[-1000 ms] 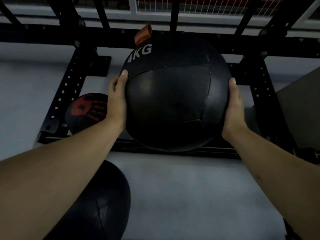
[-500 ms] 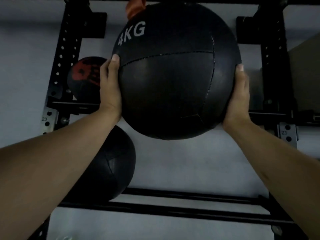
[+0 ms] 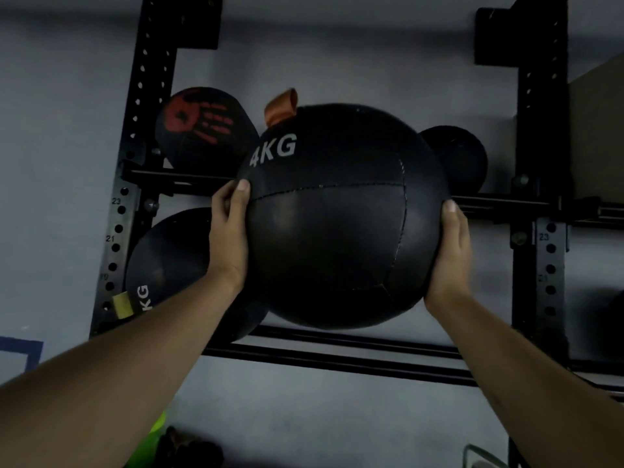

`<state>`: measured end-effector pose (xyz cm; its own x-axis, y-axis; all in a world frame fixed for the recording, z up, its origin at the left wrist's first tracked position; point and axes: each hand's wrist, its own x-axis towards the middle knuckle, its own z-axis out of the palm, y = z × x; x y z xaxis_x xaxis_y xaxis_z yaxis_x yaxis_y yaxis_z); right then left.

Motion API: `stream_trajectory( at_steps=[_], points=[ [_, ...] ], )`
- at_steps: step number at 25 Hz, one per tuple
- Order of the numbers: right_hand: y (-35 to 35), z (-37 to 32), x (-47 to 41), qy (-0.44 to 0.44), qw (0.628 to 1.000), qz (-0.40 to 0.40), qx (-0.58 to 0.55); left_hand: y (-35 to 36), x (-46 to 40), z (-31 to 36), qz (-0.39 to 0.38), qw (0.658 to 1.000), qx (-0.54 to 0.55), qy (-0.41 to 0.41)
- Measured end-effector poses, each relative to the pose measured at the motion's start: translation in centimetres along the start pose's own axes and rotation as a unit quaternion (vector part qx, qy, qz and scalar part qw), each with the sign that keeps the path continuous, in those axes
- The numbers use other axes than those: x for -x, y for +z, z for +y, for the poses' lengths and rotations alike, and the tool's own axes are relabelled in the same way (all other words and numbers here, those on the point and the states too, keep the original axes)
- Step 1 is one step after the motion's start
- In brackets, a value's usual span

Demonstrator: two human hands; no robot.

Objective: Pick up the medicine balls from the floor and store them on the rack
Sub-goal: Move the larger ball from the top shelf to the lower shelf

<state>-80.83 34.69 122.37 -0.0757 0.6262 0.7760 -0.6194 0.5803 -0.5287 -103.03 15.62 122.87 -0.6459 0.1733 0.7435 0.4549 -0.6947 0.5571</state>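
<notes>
Both hands' grip still clamps the 4KG ball (image 3: 341,231), now raised to the rack's (image 3: 537,157) upper rails.

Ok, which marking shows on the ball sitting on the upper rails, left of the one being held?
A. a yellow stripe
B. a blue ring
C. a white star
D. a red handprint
D: the ball on the upper rails, left of the held 4KG ball, bears a red handprint.

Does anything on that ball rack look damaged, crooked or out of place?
Nothing stands out. The left hand and right hand grip the 4KG ball in front of the rack. The handprint ball and the lower-left ball sit on its rails. The picture is dim, so small flaws could be missed.
</notes>
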Motion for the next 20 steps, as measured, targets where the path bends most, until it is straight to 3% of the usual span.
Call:
stream_trajectory(
  at_steps=[7,15,20],
  points=[
    [-1.2,6.6,1.8,0.016,0.999,0.018,0.034,-1.5,1.7,-5.9,0.004,0.999,-0.021,-0.034],
    [-3.3,15.2,1.8,0.129,0.987,0.09,0.024,0.4,0.0,-12.3,-0.03,0.995,-0.062,-0.072],
    [-4.4,19.7,-2.4,0.185,0.979,0.047,0.068,2.9,-2.5,-16.5,-0.019,0.99,-0.11,-0.082]
  ],
)
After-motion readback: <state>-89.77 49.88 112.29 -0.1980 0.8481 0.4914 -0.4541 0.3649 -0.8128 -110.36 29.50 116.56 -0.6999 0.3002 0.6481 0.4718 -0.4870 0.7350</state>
